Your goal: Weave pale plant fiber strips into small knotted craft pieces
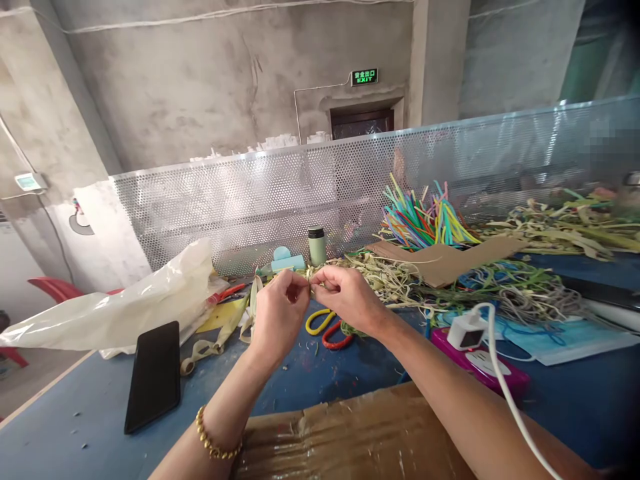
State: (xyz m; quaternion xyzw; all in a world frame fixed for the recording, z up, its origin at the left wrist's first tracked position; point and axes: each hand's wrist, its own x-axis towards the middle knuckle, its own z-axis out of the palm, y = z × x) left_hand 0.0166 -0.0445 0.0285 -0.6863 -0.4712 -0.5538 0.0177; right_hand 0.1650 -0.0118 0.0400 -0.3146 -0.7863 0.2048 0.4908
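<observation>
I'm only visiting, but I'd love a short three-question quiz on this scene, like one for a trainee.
1. True or false: the black phone lies on cardboard.
2. Which wrist wears the beaded bracelet?
3. How are the left hand and right hand placed: (a) spread flat, far apart; (b) raised, fingertips close together; (c) both resting on the phone?

Key: 1. False; it lies on the blue table. 2. Left. 3. b.
</observation>
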